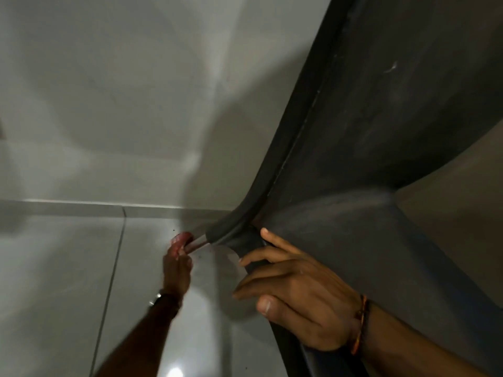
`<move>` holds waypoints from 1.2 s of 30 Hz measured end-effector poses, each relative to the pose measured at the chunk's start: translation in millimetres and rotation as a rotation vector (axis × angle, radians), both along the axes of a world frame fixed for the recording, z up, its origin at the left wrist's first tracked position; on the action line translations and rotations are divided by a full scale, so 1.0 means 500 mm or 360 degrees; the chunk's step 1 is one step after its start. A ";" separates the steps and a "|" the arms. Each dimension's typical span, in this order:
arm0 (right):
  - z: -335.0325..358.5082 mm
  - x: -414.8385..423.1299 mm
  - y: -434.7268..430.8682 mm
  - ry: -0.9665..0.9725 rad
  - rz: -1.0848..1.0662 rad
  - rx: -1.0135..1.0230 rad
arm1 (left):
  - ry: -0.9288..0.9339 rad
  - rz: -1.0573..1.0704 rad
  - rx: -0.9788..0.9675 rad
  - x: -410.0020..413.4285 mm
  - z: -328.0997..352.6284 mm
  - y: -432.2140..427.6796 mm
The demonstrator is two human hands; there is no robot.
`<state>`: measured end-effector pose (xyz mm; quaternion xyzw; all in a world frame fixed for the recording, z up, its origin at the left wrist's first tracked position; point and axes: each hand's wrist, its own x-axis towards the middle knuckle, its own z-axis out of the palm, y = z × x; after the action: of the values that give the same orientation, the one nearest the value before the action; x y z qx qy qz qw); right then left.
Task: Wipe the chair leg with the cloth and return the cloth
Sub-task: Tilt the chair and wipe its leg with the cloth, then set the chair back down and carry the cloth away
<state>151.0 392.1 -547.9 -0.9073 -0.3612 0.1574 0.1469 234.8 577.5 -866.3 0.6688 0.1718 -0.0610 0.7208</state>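
Observation:
A dark grey plastic chair [381, 131] fills the right side, seen from close up. A thin metal-looking chair leg [200, 242] sticks out from its lower end toward the floor. My left hand [177, 268] holds a small red cloth [181, 238] pressed against that leg's tip. The cloth is mostly hidden by my fingers. My right hand [294, 292] grips the chair's dark edge just right of the leg, fingers curled round it.
Glossy white floor tiles [81, 268] with a dark grout line lie below. A white wall [109, 91] meets the floor at a pale skirting strip [81, 206]. The chair's shadow falls on the wall.

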 end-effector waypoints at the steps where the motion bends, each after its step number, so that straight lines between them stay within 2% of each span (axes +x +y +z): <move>1: -0.002 0.001 0.000 0.0002 0.0008 -0.0001 | 0.0125 -0.0042 0.0068 0.013 -0.017 0.021; 5: 0.001 0.004 0.001 -0.0007 0.0024 -0.0012 | 0.0202 -0.0155 0.0027 0.029 0.012 0.021; 13: 0.018 0.001 0.012 0.0045 0.0029 -0.0081 | 0.0023 -0.0053 -0.0460 -0.088 0.321 -0.005; 18: 0.038 0.003 0.019 0.0152 0.0011 -0.0149 | 0.0309 0.0137 -0.1008 -0.157 0.448 0.057; 20: 0.043 -0.003 0.027 0.0199 -0.0053 -0.0162 | 0.0384 0.0140 -0.1102 -0.187 0.478 0.087; 24: 0.074 -0.031 0.045 0.0218 -0.0360 -0.0084 | 0.0403 0.0193 -0.0913 -0.237 0.556 0.137; 27: 0.149 -0.063 0.030 0.0205 -0.0523 -0.0048 | 0.0427 0.0107 -0.0828 -0.268 0.648 0.138; 31: 0.303 -0.115 -0.024 0.0102 -0.0635 -0.0048 | 0.0376 -0.0223 -0.0742 -0.306 0.831 0.103; 36: 0.549 -0.188 -0.149 -0.0089 -0.0839 -0.0200 | 0.0133 -0.0715 -0.0711 -0.313 1.138 -0.024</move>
<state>57.2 317.8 -273.6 -0.9813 -0.1059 0.1107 0.1161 78.3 565.5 -297.3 0.5121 0.0317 -0.2823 0.8106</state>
